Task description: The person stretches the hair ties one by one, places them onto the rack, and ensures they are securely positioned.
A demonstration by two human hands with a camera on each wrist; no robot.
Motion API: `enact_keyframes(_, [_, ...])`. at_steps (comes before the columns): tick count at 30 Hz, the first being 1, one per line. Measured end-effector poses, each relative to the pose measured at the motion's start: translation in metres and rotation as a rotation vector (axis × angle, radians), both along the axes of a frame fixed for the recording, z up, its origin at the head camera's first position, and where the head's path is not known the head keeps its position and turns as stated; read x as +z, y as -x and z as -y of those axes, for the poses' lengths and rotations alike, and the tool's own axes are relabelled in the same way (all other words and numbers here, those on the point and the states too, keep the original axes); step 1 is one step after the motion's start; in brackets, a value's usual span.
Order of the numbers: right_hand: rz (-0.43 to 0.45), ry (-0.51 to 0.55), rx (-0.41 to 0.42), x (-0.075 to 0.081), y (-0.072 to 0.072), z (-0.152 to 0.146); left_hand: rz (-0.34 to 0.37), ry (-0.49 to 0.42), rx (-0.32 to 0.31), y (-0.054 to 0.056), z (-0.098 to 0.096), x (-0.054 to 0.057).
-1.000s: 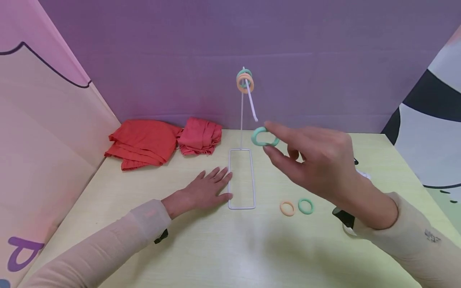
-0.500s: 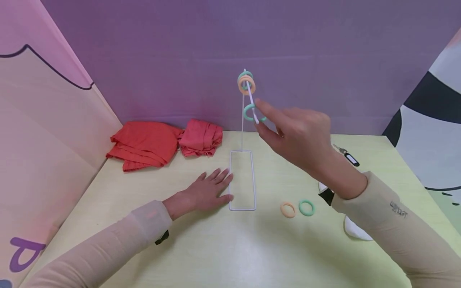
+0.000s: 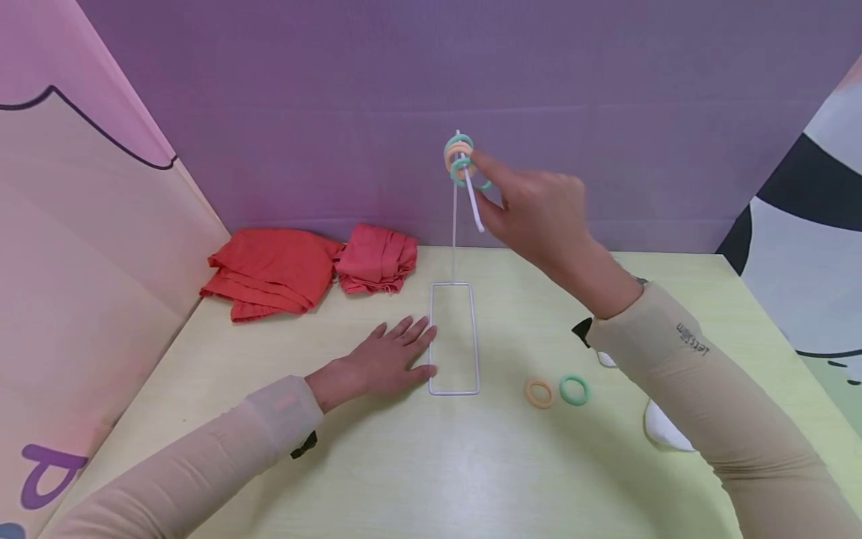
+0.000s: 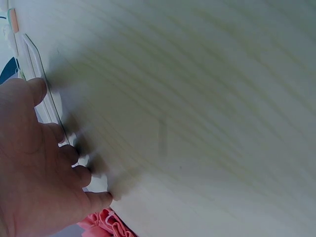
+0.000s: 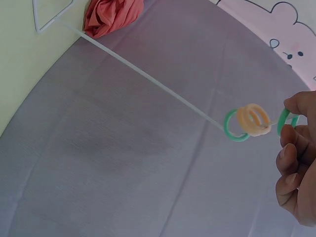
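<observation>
My right hand pinches a mint-green ring between thumb and index finger. That ring is around the sloping rod of a white wire stand, partway up. Farther along the rod hang orange rings and another green ring; in the head view they overlap the held one. My left hand lies flat with fingers spread, its fingertips on the left side of the stand's rectangular base. In the left wrist view, the fingers touch beside the white wire.
An orange ring and a green ring lie on the table right of the base. A red cloth and a smaller folded one sit at the back left. A white object is partly hidden by the right sleeve.
My right hand has moved up and left, bringing the green ring from before the rod's tip onto the rod and along it toward the hanging rings. The left hand stays put.
</observation>
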State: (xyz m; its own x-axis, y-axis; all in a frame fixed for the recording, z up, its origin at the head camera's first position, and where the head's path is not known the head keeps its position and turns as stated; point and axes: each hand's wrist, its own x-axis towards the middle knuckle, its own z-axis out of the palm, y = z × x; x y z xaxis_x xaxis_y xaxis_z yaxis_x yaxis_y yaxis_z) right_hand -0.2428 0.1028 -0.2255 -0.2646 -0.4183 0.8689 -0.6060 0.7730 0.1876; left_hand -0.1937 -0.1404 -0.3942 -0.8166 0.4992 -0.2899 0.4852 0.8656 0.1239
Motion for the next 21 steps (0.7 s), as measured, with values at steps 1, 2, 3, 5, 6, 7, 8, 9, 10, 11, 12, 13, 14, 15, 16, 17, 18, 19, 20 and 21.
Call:
enact_keyframes(1, [0.001,0.004,-0.001,0.000,0.003,0.001,-0.001,-0.004,-0.001,0.000,0.000,0.000])
enact_keyframes(2, [0.005,0.009,0.002,-0.001,0.006,0.003,-0.001,-0.006,-0.003,0.000,0.000,-0.001])
enact_keyframes(3, [0.010,0.013,0.004,-0.001,0.009,0.004,-0.002,-0.010,-0.005,0.000,0.000,-0.001])
enact_keyframes(5, [0.022,0.028,0.002,-0.002,0.014,0.006,0.003,0.004,-0.004,0.000,0.000,-0.001])
enact_keyframes(6, [0.029,0.035,-0.001,-0.002,0.017,0.006,0.004,0.007,-0.002,0.000,-0.001,0.000])
enact_keyframes(7, [0.038,0.042,-0.004,-0.002,0.018,0.007,0.005,0.005,-0.002,0.000,-0.001,0.000])
enact_keyframes(8, [0.049,0.047,-0.010,-0.002,0.020,0.007,0.007,0.006,-0.001,0.000,-0.001,0.001])
enact_keyframes(9, [0.057,0.052,-0.016,-0.002,0.021,0.007,0.009,0.008,0.000,0.000,-0.001,0.001])
enact_keyframes(10, [0.064,0.057,-0.023,-0.002,0.023,0.007,0.011,0.010,0.002,0.000,-0.001,0.002])
enact_keyframes(11, [0.071,0.058,-0.028,-0.002,0.024,0.007,0.012,0.008,0.002,0.000,-0.001,0.003])
enact_keyframes(12, [0.077,0.059,-0.034,-0.002,0.024,0.007,0.014,0.003,0.002,0.000,-0.001,0.004])
enact_keyframes(13, [0.086,0.060,-0.036,-0.001,0.025,0.007,0.016,0.002,0.001,0.000,-0.001,0.004])
enact_keyframes(14, [0.092,0.060,-0.038,-0.001,0.025,0.007,0.018,0.001,0.001,0.000,-0.001,0.004])
enact_keyframes(15, [0.100,0.059,-0.039,-0.001,0.026,0.007,0.019,0.000,0.001,0.000,-0.001,0.004])
enact_keyframes(16, [0.105,0.058,-0.041,-0.001,0.026,0.007,0.018,0.000,0.001,0.000,0.000,0.004])
enact_keyframes(17, [0.111,0.053,-0.043,0.000,0.025,0.007,0.018,0.000,0.001,0.000,0.000,0.004])
enact_keyframes(18, [0.113,0.051,-0.046,0.000,0.025,0.007,0.017,-0.001,0.000,0.000,-0.001,0.004])
enact_keyframes(19, [0.115,0.046,-0.050,0.000,0.024,0.006,0.015,-0.001,0.000,0.000,0.000,0.004])
enact_keyframes(20, [0.112,0.043,-0.055,0.000,0.022,0.006,0.015,-0.001,0.000,0.001,0.000,0.004])
enact_keyframes(21, [0.109,0.035,-0.059,0.001,0.020,0.004,0.013,-0.001,0.000,0.001,0.000,0.004])
